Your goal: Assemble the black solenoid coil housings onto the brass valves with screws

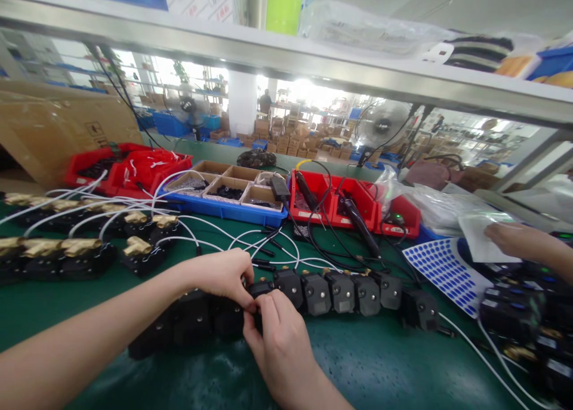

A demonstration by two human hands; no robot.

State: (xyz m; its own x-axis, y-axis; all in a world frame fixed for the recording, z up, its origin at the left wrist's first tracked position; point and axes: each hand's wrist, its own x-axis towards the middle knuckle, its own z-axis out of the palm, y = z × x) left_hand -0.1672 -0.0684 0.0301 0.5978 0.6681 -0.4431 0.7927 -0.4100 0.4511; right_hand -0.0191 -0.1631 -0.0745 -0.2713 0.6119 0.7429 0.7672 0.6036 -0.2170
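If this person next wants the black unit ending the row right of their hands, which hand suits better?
Probably the right hand: it is closer to that black unit. The left hand lies farther left, its fingers meeting the right's.

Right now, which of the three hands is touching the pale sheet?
The co-worker's hand, far right, touches the pale sheet. The person's left hand and right hand are together at the black boxes.
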